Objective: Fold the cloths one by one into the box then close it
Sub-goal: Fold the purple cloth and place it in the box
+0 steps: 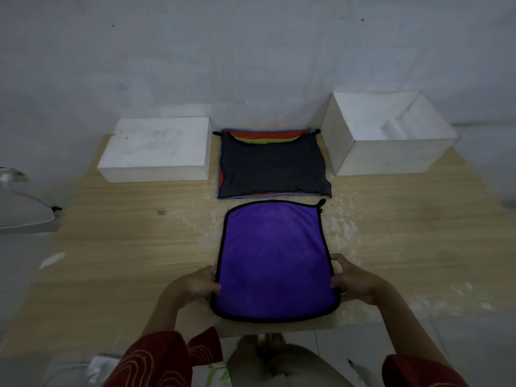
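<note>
Head view, looking down: a person's left hand and right hand hold a purple cloth by its two side edges, close to the corners nearest the body. On each hand the thumb lies on top of the black trim while the other fingers curl at or under the edge, pinching the fabric. The cloth lies flat and square on the wooden table, at its near edge. That placement probably gives a smooth surface and a symmetrical grip for the first fold, which has not been made.

Just behind it, apart by a thin strip of table, sits a pile of cloths, a dark grey one on top with orange, yellow and blue showing at the edges. At the back right, against the wall, stands the open white box; no cloth is visible inside it, so the task looks barely begun. A white block at the back left is probably the box's lid (that cannot be confirmed from here). A thin cable trails at the far left, off the table.

The pile lies between the purple cloth and the back of the table, but the way to the box, diagonally right, appears unobstructed.
</note>
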